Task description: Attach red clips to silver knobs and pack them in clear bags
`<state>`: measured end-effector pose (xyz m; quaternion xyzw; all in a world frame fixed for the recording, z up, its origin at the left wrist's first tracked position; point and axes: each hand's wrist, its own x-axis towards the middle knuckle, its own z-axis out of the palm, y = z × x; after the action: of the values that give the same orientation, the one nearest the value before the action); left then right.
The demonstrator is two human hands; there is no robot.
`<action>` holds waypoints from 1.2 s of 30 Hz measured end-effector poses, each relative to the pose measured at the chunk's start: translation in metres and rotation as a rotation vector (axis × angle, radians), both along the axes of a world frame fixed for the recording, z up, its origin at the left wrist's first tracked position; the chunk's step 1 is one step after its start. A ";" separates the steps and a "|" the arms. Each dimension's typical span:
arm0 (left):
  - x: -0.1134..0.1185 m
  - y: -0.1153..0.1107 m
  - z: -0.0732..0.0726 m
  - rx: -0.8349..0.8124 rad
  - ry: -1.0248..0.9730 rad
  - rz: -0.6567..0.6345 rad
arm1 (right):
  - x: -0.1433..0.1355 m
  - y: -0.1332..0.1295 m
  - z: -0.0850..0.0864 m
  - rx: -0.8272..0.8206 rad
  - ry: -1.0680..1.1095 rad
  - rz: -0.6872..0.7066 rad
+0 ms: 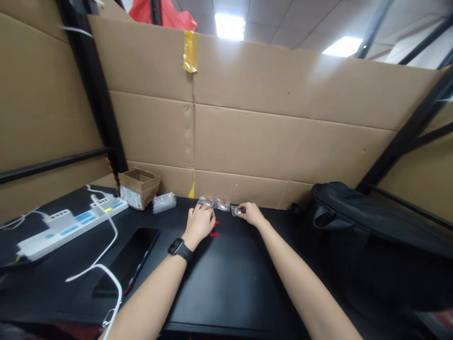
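Three small clear plastic packets lie in a row by the cardboard wall: a left packet (206,202), a middle packet (222,205) and a right packet (235,210), with red bits in the left and middle ones. My right hand (252,214) pinches the right packet at its right edge; a small dark spot shows by the fingertips. My left hand (201,222), with a black watch on the wrist, rests on the table below the left packet, fingers curled and tips hidden. Beside it lie a red clip-like piece (213,234) and another red piece (217,224), partly covered.
On the left are a white power strip (76,229) with a white cable (112,231), a dark phone (130,257), an opened cardboard box (139,189) and a clear plastic bundle (164,203). A black bag (354,222) stands at the right. Cardboard (255,141) walls the back.
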<state>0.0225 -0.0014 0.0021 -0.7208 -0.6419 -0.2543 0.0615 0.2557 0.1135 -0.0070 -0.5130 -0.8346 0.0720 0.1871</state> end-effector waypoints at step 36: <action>-0.015 -0.001 0.024 0.150 -0.181 -0.088 | 0.096 -0.048 -0.015 -0.008 0.225 0.068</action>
<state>0.0078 -0.0026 0.0257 -0.7157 -0.5918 -0.3680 0.0461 0.3519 0.0658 -0.0221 -0.4736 -0.8251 0.1386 0.2750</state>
